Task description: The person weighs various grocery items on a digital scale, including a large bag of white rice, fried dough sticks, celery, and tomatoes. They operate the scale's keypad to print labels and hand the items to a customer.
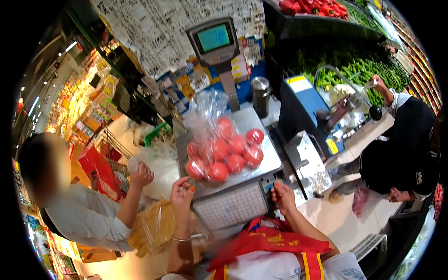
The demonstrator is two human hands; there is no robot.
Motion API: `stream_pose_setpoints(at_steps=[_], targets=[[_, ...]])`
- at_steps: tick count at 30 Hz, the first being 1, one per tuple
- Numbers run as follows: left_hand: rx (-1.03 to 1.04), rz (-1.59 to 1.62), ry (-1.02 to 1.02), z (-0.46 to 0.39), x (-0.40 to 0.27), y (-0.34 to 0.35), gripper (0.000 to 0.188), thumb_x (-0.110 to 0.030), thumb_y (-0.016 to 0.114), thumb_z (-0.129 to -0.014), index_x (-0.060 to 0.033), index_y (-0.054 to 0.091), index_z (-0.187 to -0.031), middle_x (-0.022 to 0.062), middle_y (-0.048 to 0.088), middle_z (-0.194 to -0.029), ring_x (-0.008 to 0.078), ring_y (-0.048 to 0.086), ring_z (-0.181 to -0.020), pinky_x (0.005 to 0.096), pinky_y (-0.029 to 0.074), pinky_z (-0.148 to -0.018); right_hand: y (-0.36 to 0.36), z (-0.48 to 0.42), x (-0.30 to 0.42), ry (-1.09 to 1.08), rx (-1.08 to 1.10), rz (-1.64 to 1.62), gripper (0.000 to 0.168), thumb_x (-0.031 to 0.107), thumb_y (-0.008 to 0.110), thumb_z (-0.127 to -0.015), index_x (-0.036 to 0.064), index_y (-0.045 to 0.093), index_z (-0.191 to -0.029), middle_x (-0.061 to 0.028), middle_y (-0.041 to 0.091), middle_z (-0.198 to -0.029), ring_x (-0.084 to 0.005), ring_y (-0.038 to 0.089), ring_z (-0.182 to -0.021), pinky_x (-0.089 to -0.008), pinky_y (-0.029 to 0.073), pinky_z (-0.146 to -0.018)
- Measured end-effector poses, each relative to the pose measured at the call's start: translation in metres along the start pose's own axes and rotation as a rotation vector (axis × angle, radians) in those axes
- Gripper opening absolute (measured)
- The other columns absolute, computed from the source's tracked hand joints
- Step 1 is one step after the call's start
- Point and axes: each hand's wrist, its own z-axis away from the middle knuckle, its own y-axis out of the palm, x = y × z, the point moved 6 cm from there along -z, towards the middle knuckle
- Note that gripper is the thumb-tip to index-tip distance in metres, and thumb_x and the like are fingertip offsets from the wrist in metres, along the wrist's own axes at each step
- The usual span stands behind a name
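A clear plastic bag of tomatoes (pixel 224 150) rests on the metal platter of a weighing scale (pixel 267 140). My left hand (pixel 182 196), with a bracelet at the wrist, is raised at the platter's front left corner, close to the bag; its fingers are curled, and whether they hold anything is unclear. At the right end of the scale's keypad (pixel 231 206) is my right hand (pixel 282 196), fingers bent near the label outlet; a grip cannot be made out. The scale's lit display (pixel 214 37) stands on a post behind the bag.
A steel canister (pixel 260 96) stands behind the platter, and a blue bag-sealing machine (pixel 308 115) to its right. One person (pixel 84 210) is close on the left beside a bag of yellowish food (pixel 154 227). Another person (pixel 395 140) carries a bag at right, near green peppers (pixel 364 71).
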Motion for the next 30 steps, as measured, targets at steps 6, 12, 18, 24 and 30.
stream_pose_setpoints(at_steps=[6,12,18,24,30], targets=[[0.246,-0.647,0.284,-0.116,-0.046,0.036,0.063,-0.006,0.076,-0.059,-0.0032,0.048,-0.115,0.003,0.053,-0.112,0.0083,0.049,-0.069,0.0204,0.04,-0.062,0.011,-0.018,-0.001,0.047,-0.039,-0.152,0.009,0.011,0.056,-0.084,0.004,0.054,-0.088,-0.0047,0.056,-0.068,-0.01,0.048,-0.05,-0.0213,0.037,-0.042],[0.676,-0.699,0.065,-0.159,-0.041,0.121,0.051,-0.015,0.076,-0.061,-0.0026,0.055,-0.105,0.0058,0.059,-0.102,0.0152,0.056,-0.083,0.0287,0.044,-0.077,0.022,-0.02,-0.001,0.028,-0.085,-0.171,0.008,0.012,0.057,-0.082,0.005,0.053,-0.081,-0.0034,0.054,-0.065,-0.0097,0.047,-0.048,-0.0209,0.034,-0.039],[0.575,-0.25,0.078,-0.175,-0.002,0.127,0.025,-0.01,0.062,-0.078,-0.002,0.057,-0.101,0.0044,0.062,-0.089,0.0115,0.055,-0.078,0.0274,0.046,-0.071,0.032,-0.013,0.006,-0.208,-0.137,0.08,0.011,0.014,0.059,-0.082,0.005,0.053,-0.079,-0.0012,0.051,-0.057,-0.0074,0.043,-0.042,-0.0204,0.033,-0.038],[0.447,0.2,-0.008,-0.156,-0.04,0.122,0.02,-0.024,0.053,-0.088,-0.0051,0.054,-0.095,-0.0017,0.053,-0.085,0.008,0.049,-0.083,0.0257,0.04,-0.081,0.08,0.072,0.083,-0.303,0.202,-0.12,0.011,0.011,0.058,-0.083,0.002,0.053,-0.087,-0.0008,0.051,-0.059,-0.0056,0.043,-0.048,-0.0166,0.032,-0.045],[0.576,0.209,0.045,-0.135,-0.066,0.126,0.024,-0.025,0.047,-0.091,-0.011,0.041,-0.073,-0.0042,0.029,-0.067,0.0072,0.025,-0.062,0.0207,0.025,-0.059,0.117,0.092,0.096,-0.309,0.35,-0.157,0.011,0.012,0.057,-0.084,0.003,0.053,-0.088,-0.0003,0.051,-0.059,-0.0054,0.043,-0.048,-0.0172,0.031,-0.044]])
